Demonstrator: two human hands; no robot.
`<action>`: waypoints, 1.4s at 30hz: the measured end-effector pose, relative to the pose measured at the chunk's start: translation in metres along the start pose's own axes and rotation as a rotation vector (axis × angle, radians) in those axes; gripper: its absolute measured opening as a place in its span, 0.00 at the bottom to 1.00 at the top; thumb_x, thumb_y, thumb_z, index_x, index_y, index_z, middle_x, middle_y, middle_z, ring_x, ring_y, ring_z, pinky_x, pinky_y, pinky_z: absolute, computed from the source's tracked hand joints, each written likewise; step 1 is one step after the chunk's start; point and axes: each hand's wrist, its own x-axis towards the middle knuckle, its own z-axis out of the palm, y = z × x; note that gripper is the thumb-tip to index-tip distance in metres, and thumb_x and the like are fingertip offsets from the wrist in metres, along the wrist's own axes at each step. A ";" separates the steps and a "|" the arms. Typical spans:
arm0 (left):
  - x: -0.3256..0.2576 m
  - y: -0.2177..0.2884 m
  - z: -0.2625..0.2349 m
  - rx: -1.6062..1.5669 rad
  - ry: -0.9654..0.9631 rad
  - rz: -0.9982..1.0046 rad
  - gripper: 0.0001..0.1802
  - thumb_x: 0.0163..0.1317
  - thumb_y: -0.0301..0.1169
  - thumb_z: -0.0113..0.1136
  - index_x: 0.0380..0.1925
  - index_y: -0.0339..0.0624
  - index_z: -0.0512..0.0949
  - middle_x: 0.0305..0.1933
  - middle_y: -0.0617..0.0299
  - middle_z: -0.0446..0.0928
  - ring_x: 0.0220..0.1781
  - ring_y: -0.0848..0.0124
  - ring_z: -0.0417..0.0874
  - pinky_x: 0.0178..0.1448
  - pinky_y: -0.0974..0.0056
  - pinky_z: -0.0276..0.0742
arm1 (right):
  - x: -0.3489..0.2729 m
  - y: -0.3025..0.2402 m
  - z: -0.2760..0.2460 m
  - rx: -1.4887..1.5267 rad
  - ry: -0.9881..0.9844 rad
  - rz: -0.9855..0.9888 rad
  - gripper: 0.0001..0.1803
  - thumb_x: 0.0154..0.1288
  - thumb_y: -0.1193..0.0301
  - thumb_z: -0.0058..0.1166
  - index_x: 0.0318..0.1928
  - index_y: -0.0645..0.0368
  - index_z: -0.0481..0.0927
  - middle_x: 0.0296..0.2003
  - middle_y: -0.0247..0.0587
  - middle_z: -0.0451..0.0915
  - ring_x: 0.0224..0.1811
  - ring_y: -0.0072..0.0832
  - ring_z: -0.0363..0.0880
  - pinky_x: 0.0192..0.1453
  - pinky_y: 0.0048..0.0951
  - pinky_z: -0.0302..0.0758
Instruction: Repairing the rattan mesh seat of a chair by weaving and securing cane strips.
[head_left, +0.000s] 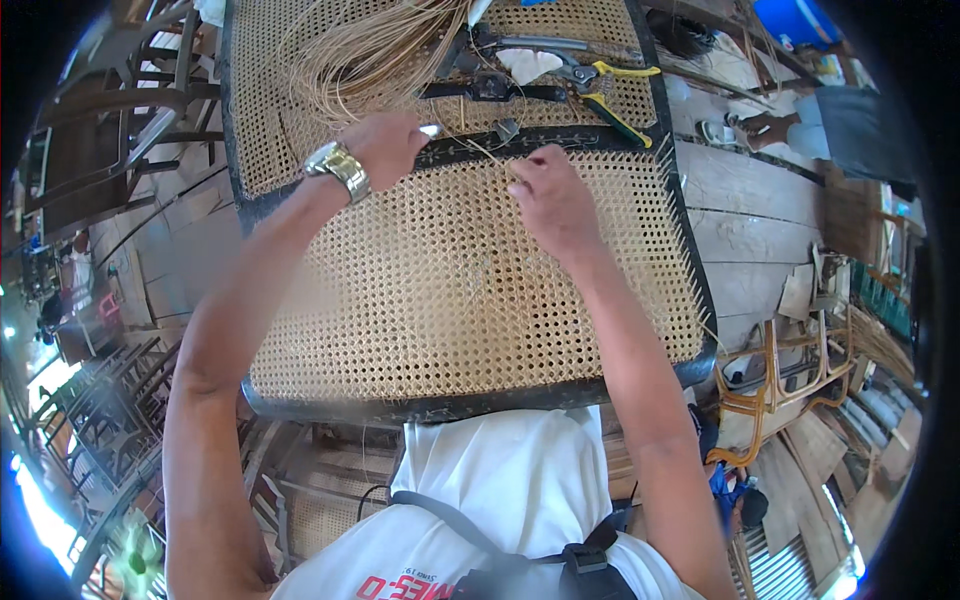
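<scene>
A woven cane panel (440, 290) in a dark frame (420, 408) spreads out in front of me. Over the dark crossbar (395, 160), my left hand (380, 145) is closed, and a small whitish, shiny tip (431, 131) shows beyond its fingers; I cannot make out what it belongs to. My right hand (552, 195) is at the bar's near side, thumb and fingers pinched on a thin cane strand (482, 151) that slants toward the bar. Short strand ends (684, 240) stick out along the panel's right edge.
A bundle of loose cane strands (365, 60) lies on the far panel. Beside it are cutters with yellow and green handles (618, 115) and a black two-handled tool (490, 88). Wooden chair frames (110, 400) crowd the left; another frame (770, 380) stands right. A person's legs (800, 135) show far right.
</scene>
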 end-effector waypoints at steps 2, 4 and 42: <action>-0.008 0.014 0.006 -0.046 -0.156 -0.009 0.15 0.72 0.42 0.52 0.39 0.42 0.81 0.28 0.51 0.81 0.30 0.58 0.84 0.37 0.51 0.77 | 0.010 0.001 0.009 0.059 0.019 -0.106 0.10 0.70 0.63 0.56 0.42 0.52 0.86 0.47 0.38 0.80 0.48 0.30 0.82 0.48 0.31 0.80; -0.006 0.025 0.019 -0.118 -0.158 0.033 0.14 0.71 0.41 0.53 0.39 0.43 0.81 0.30 0.51 0.82 0.32 0.56 0.85 0.39 0.51 0.78 | 0.020 0.000 0.012 0.335 0.016 0.027 0.10 0.69 0.63 0.57 0.41 0.54 0.86 0.42 0.39 0.82 0.44 0.33 0.84 0.46 0.33 0.80; 0.031 0.048 0.026 0.111 -0.172 0.081 0.26 0.68 0.55 0.60 0.28 0.41 0.84 0.26 0.57 0.83 0.28 0.69 0.84 0.34 0.63 0.79 | 0.009 -0.003 0.001 0.136 -0.051 0.301 0.09 0.63 0.69 0.54 0.39 0.57 0.85 0.46 0.49 0.77 0.50 0.46 0.79 0.56 0.44 0.76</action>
